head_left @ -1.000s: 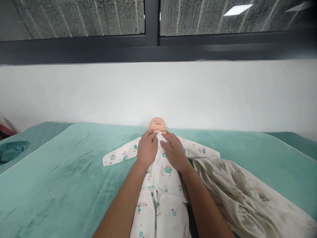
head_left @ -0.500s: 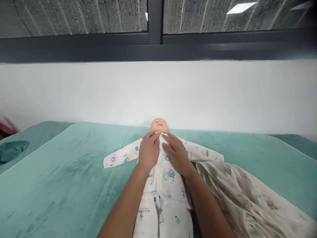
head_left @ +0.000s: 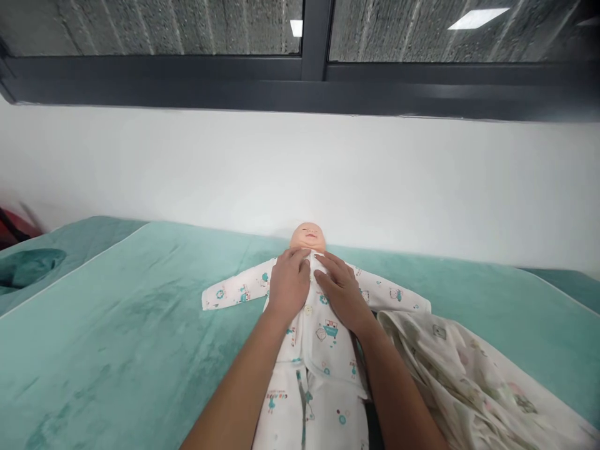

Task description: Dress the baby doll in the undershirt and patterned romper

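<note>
A baby doll [head_left: 308, 237] lies on its back on the teal bed cover, its head toward the wall. It wears a white printed long-sleeved baby shirt [head_left: 328, 331] with a button at the front, its sleeves spread out to both sides. White printed pants [head_left: 337, 406] lie below the shirt's hem. My left hand [head_left: 289, 282] rests on the left half of the doll's chest near the collar, fingers laid flat. My right hand [head_left: 344, 290] lies on the other half, fingers stretched out and thumb apart. The upper chest is partly hidden under both hands.
A crumpled white printed cloth [head_left: 473, 369] lies on the right, beside my right forearm and touching the right sleeve. The teal bed cover [head_left: 140, 325] spreads to both sides. Behind stands a white wall [head_left: 300, 169] under a dark window frame [head_left: 234, 94]. Something red [head_left: 19, 225] shows at far left.
The view has shifted and tilted slightly, so the doll and hands appear a little further right. Both hands stay on the doll's chest.
</note>
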Tool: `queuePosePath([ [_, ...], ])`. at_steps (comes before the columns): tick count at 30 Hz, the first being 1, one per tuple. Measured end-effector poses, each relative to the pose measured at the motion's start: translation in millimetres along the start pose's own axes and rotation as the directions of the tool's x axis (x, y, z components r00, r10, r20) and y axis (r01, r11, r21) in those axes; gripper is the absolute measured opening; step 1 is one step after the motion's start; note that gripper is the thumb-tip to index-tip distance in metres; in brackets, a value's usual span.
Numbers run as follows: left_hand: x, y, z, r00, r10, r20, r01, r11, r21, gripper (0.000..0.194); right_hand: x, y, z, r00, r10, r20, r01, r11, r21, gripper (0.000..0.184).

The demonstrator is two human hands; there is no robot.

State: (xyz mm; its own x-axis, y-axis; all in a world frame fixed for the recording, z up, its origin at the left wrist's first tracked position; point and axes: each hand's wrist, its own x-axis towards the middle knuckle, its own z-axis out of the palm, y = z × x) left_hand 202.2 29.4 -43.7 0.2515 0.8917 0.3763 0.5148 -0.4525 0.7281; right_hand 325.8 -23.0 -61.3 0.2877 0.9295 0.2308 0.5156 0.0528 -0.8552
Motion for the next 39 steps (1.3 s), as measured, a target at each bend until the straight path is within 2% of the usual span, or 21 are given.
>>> queuePosePath([
  [8,0,-1,0.8,0.999,0.037,0.006,-0.037,0.999,-0.016,0.038,3,3,3,0.997,-0.04,-0.065,0.046,0.995,0.093,0.04],
  [12,-1,0,0.0,1.0,0.004,-0.019,-0.005,0.996,-0.086,0.033,3,-1,1,0.995,0.045,-0.086,-0.033,0.991,0.132,0.048],
  [15,-6,2,-3.7,0.995,-0.064,-0.081,0.047,0.979,-0.198,0.024,1,-4,-2,0.988,0.091,-0.123,-0.064,0.976,0.206,0.04],
  [20,-18,3,-12.1,0.99,-0.138,-0.033,0.124,0.953,-0.275,0.019,1,1,-6,0.991,0.003,-0.135,0.041,0.945,0.323,0.019],
  [24,-28,1,-16.3,0.99,-0.14,0.013,0.137,0.933,-0.333,0.016,-1,3,-8,0.989,-0.119,-0.084,0.14,0.934,0.33,0.022],
  [27,-32,-1,-19.0,0.986,-0.163,0.046,0.168,0.908,-0.383,0.014,-2,0,-7,0.988,-0.138,-0.069,0.153,0.937,0.314,0.024],
  [33,-28,-2,-19.8,0.983,-0.178,0.052,0.185,0.922,-0.339,0.009,-2,-3,-5,0.992,-0.107,-0.068,0.122,0.949,0.29,0.024],
  [39,-24,-5,-16.3,0.99,-0.138,0.013,0.135,0.942,-0.308,0.008,-3,-6,-5,0.994,-0.079,-0.08,0.1,0.948,0.302,0.018],
])
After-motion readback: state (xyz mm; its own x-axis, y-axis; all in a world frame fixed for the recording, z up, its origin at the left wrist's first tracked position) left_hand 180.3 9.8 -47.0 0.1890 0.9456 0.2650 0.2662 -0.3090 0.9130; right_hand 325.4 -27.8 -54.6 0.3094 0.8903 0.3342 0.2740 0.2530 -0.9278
